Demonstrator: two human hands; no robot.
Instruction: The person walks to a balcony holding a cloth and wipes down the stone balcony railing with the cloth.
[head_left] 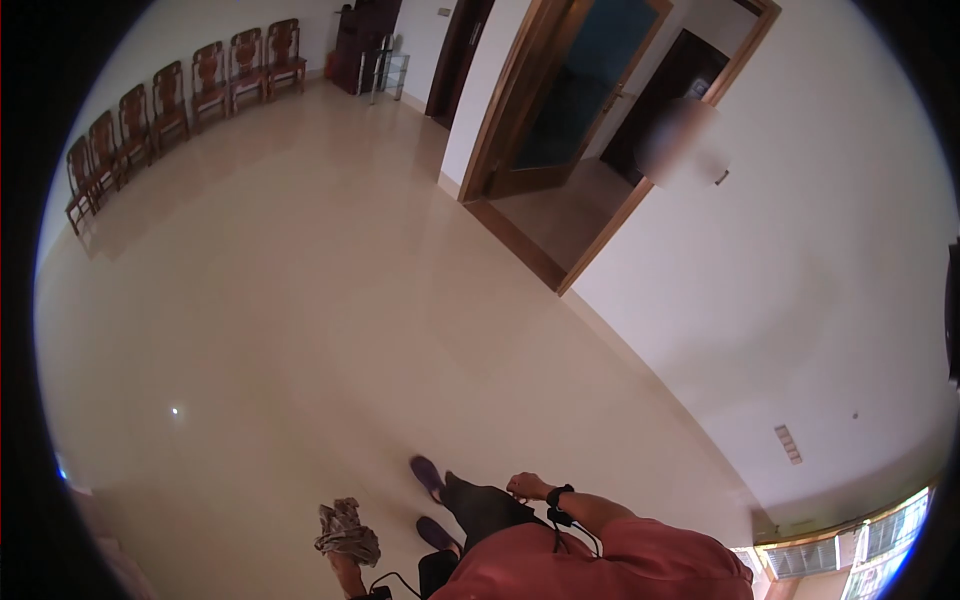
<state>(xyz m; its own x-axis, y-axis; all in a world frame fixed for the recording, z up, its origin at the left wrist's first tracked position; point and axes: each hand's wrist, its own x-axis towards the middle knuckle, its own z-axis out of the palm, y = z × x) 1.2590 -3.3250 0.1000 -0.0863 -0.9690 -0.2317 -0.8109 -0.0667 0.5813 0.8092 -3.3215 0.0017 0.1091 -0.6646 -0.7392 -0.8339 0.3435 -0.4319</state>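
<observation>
A crumpled grey-brown cloth [350, 530] is bunched in my left hand [347, 566], low in the head view, and it hides most of the fingers. My right hand [526, 486] hangs in front of my dark trouser leg [490, 512] with its fingers curled in. Nothing shows between those fingers. A black band [560, 496] with a cable sits around my right wrist, and another cable runs by the left one.
My dark shoes [426, 474] stand on the glossy beige floor [300, 300]. Several carved wooden chairs [168, 98] line the far left wall. A glass-panelled door [575, 90] stands ajar in its wooden frame. The white wall [800, 260] runs along the right, with a switch plate [788, 445].
</observation>
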